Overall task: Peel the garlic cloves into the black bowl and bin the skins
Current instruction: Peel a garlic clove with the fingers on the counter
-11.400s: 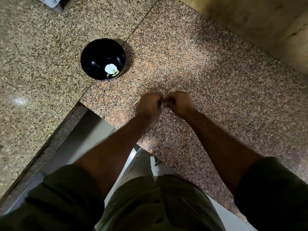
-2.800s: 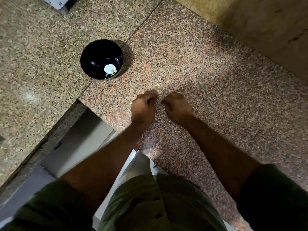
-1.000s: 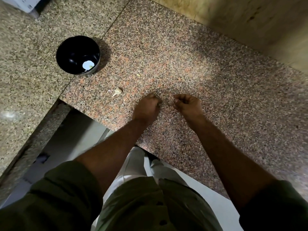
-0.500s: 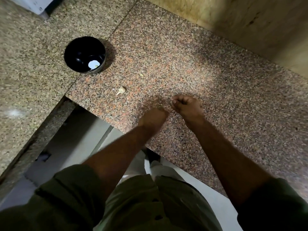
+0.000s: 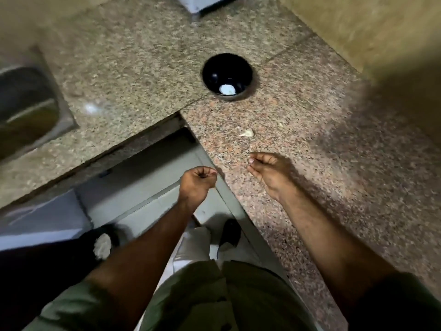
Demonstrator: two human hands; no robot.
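The black bowl (image 5: 222, 68) stands on the granite counter (image 5: 322, 149) with one pale peeled piece (image 5: 228, 89) in its bottom. An unpeeled garlic clove (image 5: 247, 133) lies on the counter between the bowl and my hands. My left hand (image 5: 198, 182) hangs off the counter's edge above the floor, its fingers closed into a fist on garlic skins that are almost wholly hidden. My right hand (image 5: 269, 170) rests on the counter near the edge, fingers loosely curled and holding nothing that I can see.
A dark bin (image 5: 47, 271) with pale skins (image 5: 102, 244) in it sits on the floor at lower left. A steel sink (image 5: 26, 108) is set into the counter's left wing. A white appliance (image 5: 202, 2) stands at the back. A small skin scrap (image 5: 281, 124) lies near the clove.
My left hand has left the counter's edge and moved left over the floor, closed into a fist. My view has swung left, which brings the sink and the bin into sight.
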